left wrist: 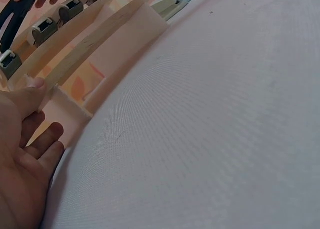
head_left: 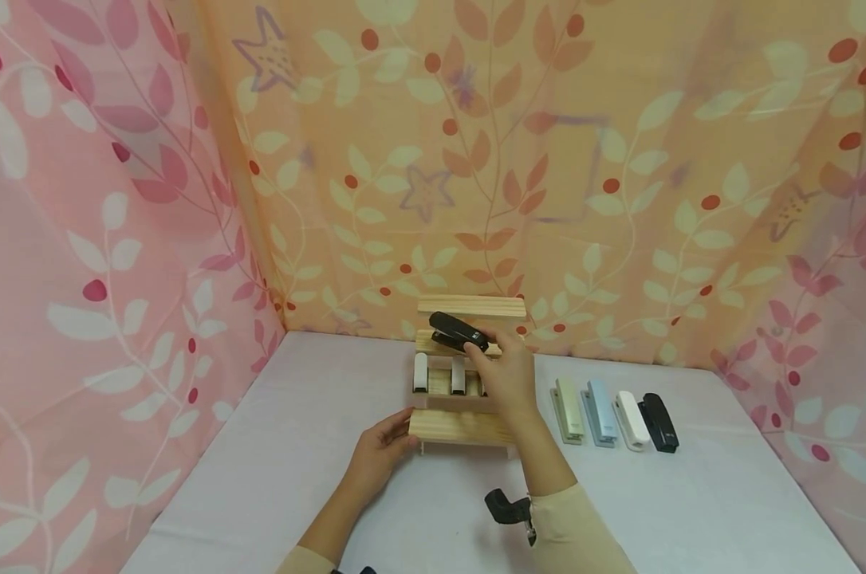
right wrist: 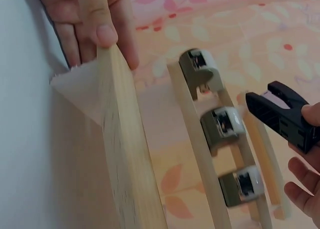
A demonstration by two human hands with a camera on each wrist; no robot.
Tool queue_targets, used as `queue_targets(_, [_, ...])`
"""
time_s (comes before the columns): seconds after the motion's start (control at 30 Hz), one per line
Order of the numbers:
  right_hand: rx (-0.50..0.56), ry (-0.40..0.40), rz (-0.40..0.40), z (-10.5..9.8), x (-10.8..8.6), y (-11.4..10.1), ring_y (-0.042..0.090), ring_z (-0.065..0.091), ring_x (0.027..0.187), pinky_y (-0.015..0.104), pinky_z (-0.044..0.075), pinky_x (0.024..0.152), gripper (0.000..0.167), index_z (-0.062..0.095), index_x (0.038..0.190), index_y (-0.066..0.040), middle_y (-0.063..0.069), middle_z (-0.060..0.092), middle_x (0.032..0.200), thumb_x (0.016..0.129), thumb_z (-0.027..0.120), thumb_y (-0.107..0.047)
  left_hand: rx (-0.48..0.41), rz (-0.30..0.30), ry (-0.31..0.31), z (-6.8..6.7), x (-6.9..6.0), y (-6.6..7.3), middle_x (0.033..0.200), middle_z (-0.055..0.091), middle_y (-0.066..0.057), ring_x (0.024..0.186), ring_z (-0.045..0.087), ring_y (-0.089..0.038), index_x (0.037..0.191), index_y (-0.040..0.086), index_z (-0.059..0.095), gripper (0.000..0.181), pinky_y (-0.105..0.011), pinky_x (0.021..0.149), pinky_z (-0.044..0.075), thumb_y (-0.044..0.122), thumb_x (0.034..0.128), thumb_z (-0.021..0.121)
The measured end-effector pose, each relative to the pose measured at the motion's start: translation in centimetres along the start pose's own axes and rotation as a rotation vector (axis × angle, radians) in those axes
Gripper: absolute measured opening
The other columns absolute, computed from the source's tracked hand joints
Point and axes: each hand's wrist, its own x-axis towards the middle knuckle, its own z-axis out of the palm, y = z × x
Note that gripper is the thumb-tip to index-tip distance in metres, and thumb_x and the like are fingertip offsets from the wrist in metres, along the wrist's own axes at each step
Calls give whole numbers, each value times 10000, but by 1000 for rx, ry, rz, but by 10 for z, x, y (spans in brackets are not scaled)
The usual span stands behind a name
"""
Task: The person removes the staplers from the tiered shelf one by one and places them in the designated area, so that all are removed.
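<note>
Over the rack [head_left: 462,428], the right hand [head_left: 510,375] pinched a black stapler [head_left: 456,325], probably stiff, smooth, best held near its hinge; the left hand [head_left: 382,448] gripped the rack's edge.

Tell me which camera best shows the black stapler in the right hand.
Right wrist: the black stapler appears large, its gaping front end clear, though the right hand covers part. Head shows it smaller, also partly covered; left wrist crops it at the left edge.
</note>
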Motion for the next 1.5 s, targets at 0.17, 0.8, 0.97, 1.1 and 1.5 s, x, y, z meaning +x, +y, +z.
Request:
queue_targets(0.17, [27, 22, -31, -19, -4, 3, 260, 644, 1070, 380, 523, 814, 318, 753, 1172, -128, 67, 744, 1088, 886, 833, -241, 10, -7, -5, -1, 0, 1, 1400, 635, -121, 1303, 602, -267, 1471, 120, 558, 582, -206, 1002, 535, 209, 933, 763])
queue_targets(0.8, [-82, 71, -58, -104, -29, 31, 272, 625, 1133, 492, 466, 957, 371, 739, 1196, -91, 81, 722, 1177, 858, 858, -190, -15, 3, -3, 0, 0, -4, 1409, 618, -173, 1308, 593, -317, 1467, 66, 549, 583, -208, 1008, 532, 178, 933, 755])
queue_targets(0.97, [-178, 86, -70, -127, -41, 38, 257, 615, 1116, 407, 460, 920, 383, 737, 1208, -88, 78, 717, 1178, 856, 860, -173, 10, -11, -4, 0, 0, -4, 1412, 620, -156, 1310, 595, -297, 1467, 96, 557, 585, -217, 1012, 534, 212, 932, 761])
queue_targets(1.1, [-246, 109, -90, -145, -48, 39, 234, 615, 1101, 245, 437, 929, 390, 741, 1198, -93, 71, 715, 1163, 834, 872, -136, 21, 4, 0, -1, 0, -3, 1415, 621, -140, 1309, 596, -291, 1465, 106, 561, 588, -212, 1008, 534, 223, 927, 765])
queue_targets(1.5, [-287, 183, -142, -190, -66, 61, -92, 491, 961, 10, 373, 804, 412, 752, 1142, -49, 81, 698, 1078, 758, 899, -20, 25, 8, -1, -2, 1, -4, 1408, 630, -117, 1306, 600, -273, 1461, 116, 568, 583, -208, 1014, 527, 226, 925, 769])
